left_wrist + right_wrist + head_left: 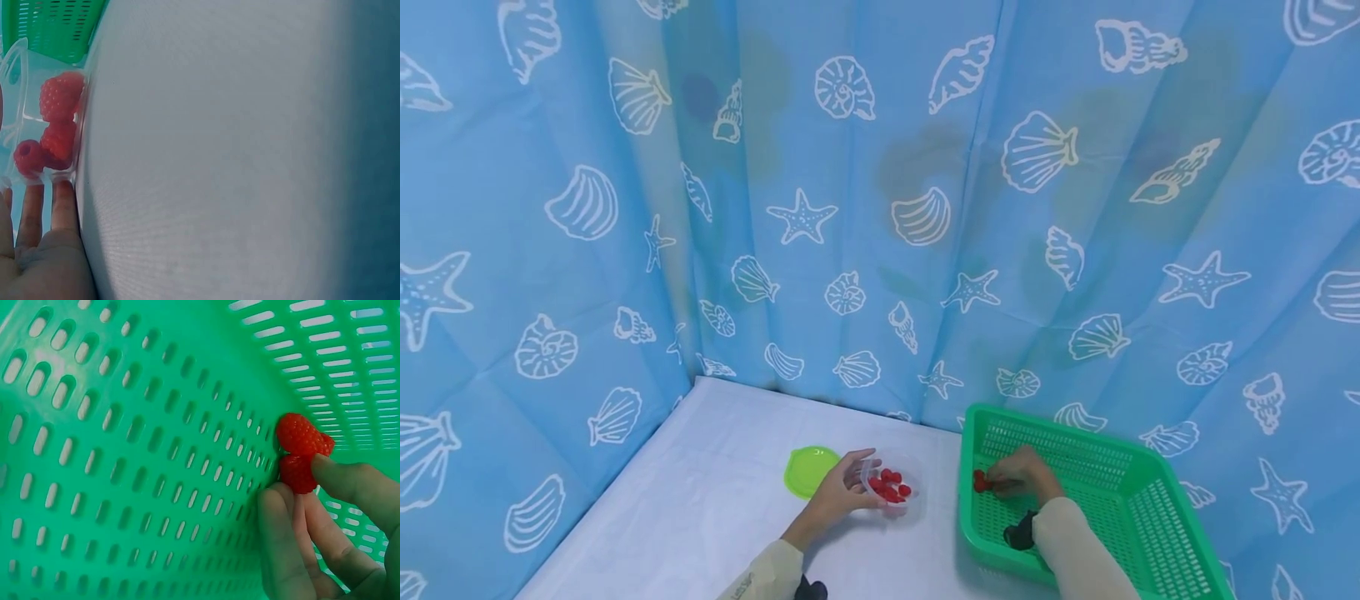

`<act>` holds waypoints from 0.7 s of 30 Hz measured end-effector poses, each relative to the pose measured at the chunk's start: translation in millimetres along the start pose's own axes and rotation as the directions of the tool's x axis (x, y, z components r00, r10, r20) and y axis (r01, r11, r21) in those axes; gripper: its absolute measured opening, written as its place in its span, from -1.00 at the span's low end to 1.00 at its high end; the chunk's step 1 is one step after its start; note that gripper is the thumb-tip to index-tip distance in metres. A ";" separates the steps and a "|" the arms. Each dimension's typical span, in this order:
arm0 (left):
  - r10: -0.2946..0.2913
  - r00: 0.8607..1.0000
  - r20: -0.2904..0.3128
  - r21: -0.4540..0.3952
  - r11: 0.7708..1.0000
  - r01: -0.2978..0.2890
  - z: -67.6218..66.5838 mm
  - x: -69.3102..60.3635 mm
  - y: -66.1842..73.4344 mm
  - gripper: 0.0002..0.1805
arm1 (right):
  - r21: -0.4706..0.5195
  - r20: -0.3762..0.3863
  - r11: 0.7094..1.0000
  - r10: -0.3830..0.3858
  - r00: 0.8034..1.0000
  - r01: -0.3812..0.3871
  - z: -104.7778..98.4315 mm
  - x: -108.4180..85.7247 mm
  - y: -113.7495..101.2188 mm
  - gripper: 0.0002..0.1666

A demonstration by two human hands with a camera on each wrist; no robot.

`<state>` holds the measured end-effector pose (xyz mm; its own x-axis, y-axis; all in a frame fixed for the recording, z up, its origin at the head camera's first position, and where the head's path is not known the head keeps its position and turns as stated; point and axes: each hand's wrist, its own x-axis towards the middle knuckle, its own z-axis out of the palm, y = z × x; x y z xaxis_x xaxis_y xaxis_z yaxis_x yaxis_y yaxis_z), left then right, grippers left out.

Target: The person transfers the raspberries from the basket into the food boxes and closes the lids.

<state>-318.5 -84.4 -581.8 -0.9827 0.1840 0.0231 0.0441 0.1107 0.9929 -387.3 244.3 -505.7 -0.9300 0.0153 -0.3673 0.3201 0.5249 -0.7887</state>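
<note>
Raspberries (300, 440) clustered inside the green basket (967, 500), one pinched by the right hand (1024, 473), while the left hand (838, 492) gripped a clear tub (917, 477) holding more; a light squeeze (they looked soft) seemed wisest.

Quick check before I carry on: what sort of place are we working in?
Probably a curtained-off indoor work corner: a blue shell-print curtain hangs behind and to the left, and a white-topped table carries a green basket.
</note>
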 end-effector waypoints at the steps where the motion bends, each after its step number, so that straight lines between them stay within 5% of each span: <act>1: -0.001 1.000 0.001 -0.002 1.000 0.001 -0.1 -0.2 0.4 -0.10 | 0.006 -0.006 1.000 0.009 1.000 -0.009 0.3 1.0 0.6 -0.77; 15: 0.015 1.000 0.002 0.010 1.000 -0.015 1.8 0.3 -1.4 -0.11 | -0.095 -0.032 0.995 -0.017 0.999 0.014 -6.7 0.5 -3.3 -0.93; 21: 0.009 1.000 -0.002 0.007 1.000 -0.009 2.3 -0.9 0.6 -0.10 | 0.011 -0.003 0.992 -0.129 0.992 0.129 -13.9 -1.8 -12.3 -0.76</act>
<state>-317.2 -82.3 -581.5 -0.9825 0.1834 0.0318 0.0538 0.1163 0.9917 -392.1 249.7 -488.5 -0.9641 -0.0506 -0.2609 0.1990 0.5133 -0.8348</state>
